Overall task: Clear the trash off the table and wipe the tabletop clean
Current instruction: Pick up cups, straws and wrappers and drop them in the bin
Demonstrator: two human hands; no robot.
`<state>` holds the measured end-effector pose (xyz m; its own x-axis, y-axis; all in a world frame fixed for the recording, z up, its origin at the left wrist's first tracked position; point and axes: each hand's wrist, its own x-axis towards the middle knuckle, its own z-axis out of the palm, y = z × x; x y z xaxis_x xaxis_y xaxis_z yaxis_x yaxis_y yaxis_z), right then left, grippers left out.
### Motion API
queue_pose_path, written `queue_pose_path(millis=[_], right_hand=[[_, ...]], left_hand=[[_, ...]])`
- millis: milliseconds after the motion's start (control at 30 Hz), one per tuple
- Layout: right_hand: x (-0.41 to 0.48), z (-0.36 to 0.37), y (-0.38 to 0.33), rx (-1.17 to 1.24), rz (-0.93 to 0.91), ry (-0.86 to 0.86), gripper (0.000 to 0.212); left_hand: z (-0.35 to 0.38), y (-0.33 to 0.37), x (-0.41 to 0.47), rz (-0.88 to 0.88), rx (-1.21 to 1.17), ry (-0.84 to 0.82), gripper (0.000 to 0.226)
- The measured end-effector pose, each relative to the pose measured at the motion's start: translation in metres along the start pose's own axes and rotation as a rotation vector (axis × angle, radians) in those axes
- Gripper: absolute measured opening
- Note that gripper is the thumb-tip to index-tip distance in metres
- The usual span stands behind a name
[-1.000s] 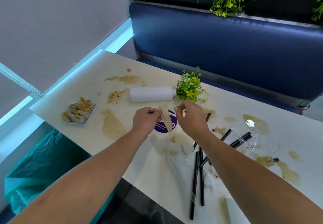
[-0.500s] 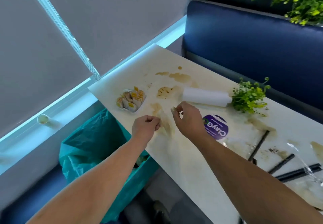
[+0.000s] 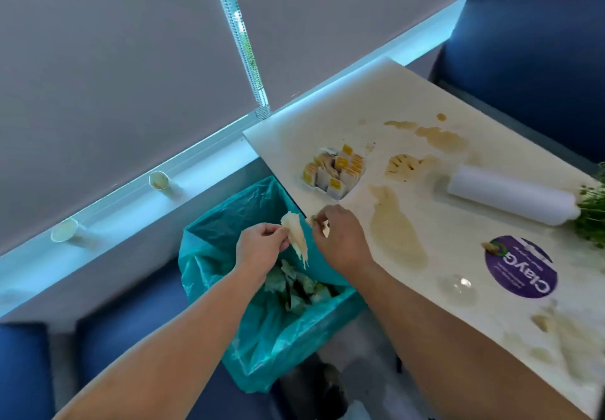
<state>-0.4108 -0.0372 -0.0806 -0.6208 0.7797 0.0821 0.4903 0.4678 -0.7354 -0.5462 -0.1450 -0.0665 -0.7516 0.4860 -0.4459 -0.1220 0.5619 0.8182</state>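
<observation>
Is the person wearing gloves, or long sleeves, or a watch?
No. The left hand and the right hand are bare, with no gloves and no rings that I can see. The left forearm and the right forearm are bare too: no sleeve, watch or bracelet shows in the picture.

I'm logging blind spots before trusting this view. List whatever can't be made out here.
All in the head view.
1. The small scrap in the right hand: mostly hidden by its fingers.
2. The trash in the teal-lined bin: blurred, partly behind the left hand and the limp pale scrap it pinches.
3. The green plant: cut off by the right edge.
4. Small print on the purple sticker: too small and blurred.
</observation>
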Motion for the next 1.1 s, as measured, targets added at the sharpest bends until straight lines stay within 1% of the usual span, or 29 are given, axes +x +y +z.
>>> queue_pose_path(millis=[167, 267, 300, 333, 400, 433, 533, 633, 800, 967, 1100], right_hand=[[0.006, 0.040, -0.012, -0.001, 0.005, -0.070, 0.006], [0.010, 0.058, -0.016, -0.019, 0.035, -0.136, 0.012], [0.011, 0.063, -0.017, -0.036, 0.044, -0.169, 0.017], [0.012, 0.066, -0.017, -0.054, 0.051, -0.201, 0.023], [0.012, 0.071, -0.017, -0.086, 0.064, -0.237, 0.031], [0.012, 0.073, -0.017, -0.095, 0.069, -0.240, 0.032], [0.011, 0.077, -0.016, -0.104, 0.081, -0.229, 0.031], [0.011, 0.075, -0.015, -0.100, 0.083, -0.212, 0.030], [0.012, 0.060, -0.015, -0.110, 0.076, -0.173, 0.030], [0.014, 0.031, -0.010, -0.159, 0.076, -0.099, 0.026], [0.010, 0.003, -0.001, -0.200, 0.105, -0.049, 0.025]], left_hand=[[-0.028, -0.016, 0.020, -0.036, 0.006, 0.023, 0.009], [-0.040, -0.029, 0.034, -0.054, 0.003, 0.021, 0.010], [-0.043, -0.033, 0.039, -0.073, -0.015, -0.008, 0.013], [-0.045, -0.037, 0.042, -0.091, -0.007, -0.048, 0.021], [-0.048, -0.044, 0.046, -0.108, 0.076, -0.122, 0.035], [-0.048, -0.046, 0.048, -0.094, 0.131, -0.133, 0.037], [-0.048, -0.050, 0.048, -0.012, 0.270, -0.116, 0.035], [-0.047, -0.048, 0.047, 0.047, 0.338, -0.133, 0.034], [-0.039, -0.036, 0.044, 0.133, 0.380, -0.113, 0.026], [-0.021, -0.012, 0.039, 0.220, 0.406, -0.086, 0.023], [0.002, 0.007, 0.029, 0.272, 0.401, -0.111, 0.019]])
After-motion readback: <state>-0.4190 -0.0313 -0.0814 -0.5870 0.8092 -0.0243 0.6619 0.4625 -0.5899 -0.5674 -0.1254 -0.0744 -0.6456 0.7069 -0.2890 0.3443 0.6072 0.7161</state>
